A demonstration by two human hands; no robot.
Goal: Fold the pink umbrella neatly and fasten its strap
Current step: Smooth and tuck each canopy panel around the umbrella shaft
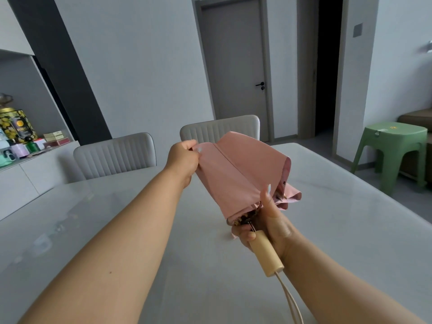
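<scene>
Above a pale glossy table (327, 230), a collapsed pink umbrella (236, 174) is held up in the air by two bare hands, w/ nothing of it touching the tabletop. The right hand (264, 226) is wrapped round the top of the light wooden handle (266, 254), fingers curled and clamped on it, thumb laid up along the canopy's lower hem. A cream wrist cord (291, 300) hangs from the handle's end toward the bottom edge. The left hand (183, 160) is closed in a pinch on the far end of the canopy, pulling one fabric panel flat & taut. Loose folds are bunched at the right side near the ribs. The fastening strap can't be made out.

Behind the table, two grey padded chairs (114, 155) are tucked in. At far left, a sideboard (28, 174) w/ tins & small bottles is seen; at right, a green plastic stool (392, 150). A closed grey door (233, 66) is set in the back wall.
</scene>
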